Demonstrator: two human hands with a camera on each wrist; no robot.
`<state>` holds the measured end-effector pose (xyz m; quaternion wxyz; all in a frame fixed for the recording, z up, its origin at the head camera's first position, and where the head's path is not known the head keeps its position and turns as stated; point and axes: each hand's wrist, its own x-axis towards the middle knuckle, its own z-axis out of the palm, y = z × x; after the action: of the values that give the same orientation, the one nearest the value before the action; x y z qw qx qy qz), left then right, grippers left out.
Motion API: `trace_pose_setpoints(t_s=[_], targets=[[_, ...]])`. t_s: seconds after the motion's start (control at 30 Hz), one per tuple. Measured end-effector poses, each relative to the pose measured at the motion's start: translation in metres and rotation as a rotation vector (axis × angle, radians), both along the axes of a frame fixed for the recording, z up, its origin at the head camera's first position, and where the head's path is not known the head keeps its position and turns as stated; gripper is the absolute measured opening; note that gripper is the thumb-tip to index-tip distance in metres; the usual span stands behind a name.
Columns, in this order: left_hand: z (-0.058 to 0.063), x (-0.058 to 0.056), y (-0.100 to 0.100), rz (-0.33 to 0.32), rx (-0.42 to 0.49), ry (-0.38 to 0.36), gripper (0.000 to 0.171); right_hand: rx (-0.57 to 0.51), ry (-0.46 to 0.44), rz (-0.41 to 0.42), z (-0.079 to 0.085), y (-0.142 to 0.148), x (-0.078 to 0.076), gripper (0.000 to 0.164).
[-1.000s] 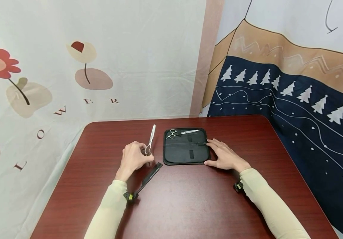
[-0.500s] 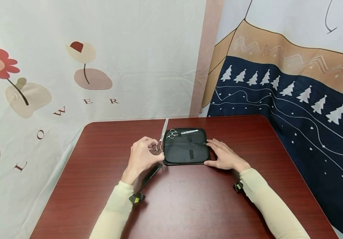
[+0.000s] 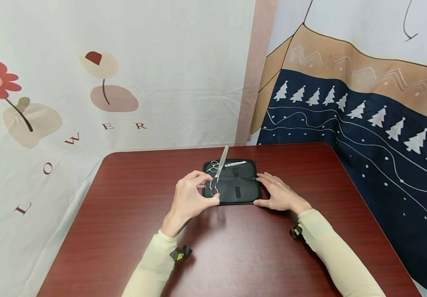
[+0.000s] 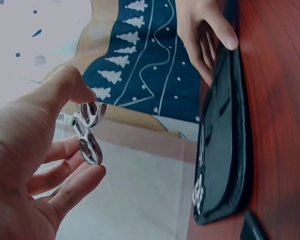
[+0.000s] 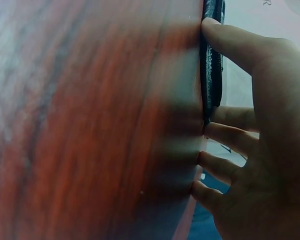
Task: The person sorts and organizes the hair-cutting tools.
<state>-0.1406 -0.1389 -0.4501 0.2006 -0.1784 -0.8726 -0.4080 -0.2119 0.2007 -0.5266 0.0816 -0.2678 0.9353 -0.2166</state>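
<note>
My left hand pinches a pair of silver thinning scissors by the finger loops, thumb on one side and fingertips on the other. Their blades point up and away, overlapping the left part of an unfolded black case in the head view. The loops are close up in the left wrist view, held apart from the case. Another pair of scissors lies along the far side of the case. My right hand rests with spread fingers at the case's right edge, thumb at its near corner.
A black comb lies on the reddish-brown table, mostly hidden behind my left wrist. Flat black straps cross the case's inside. A pale printed curtain hangs behind the table's far edge, a navy tree-patterned one at the right.
The left hand has carried the thinning scissors rightward, from the table left of the case to over its left part. The comb is now mostly covered. The right hand has stayed put.
</note>
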Motion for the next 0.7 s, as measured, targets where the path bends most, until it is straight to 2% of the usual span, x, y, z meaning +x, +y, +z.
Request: trace_pose_setpoints(t_s=[0.27, 0.47, 0.7], targets=[[-0.002, 0.002, 0.016, -0.059, 0.063, 0.042, 0.036, 0.005, 0.004, 0.0, -0.001, 0.001, 0.0, 0.093], [-0.001, 0.006, 0.027, -0.079, 0.098, 0.066, 0.036, 0.008, 0.008, -0.01, 0.001, 0.0, 0.0, 0.093], [-0.006, 0.009, 0.035, -0.118, 0.128, 0.087, 0.038, 0.014, 0.036, -0.008, -0.003, -0.001, 0.0, 0.092]])
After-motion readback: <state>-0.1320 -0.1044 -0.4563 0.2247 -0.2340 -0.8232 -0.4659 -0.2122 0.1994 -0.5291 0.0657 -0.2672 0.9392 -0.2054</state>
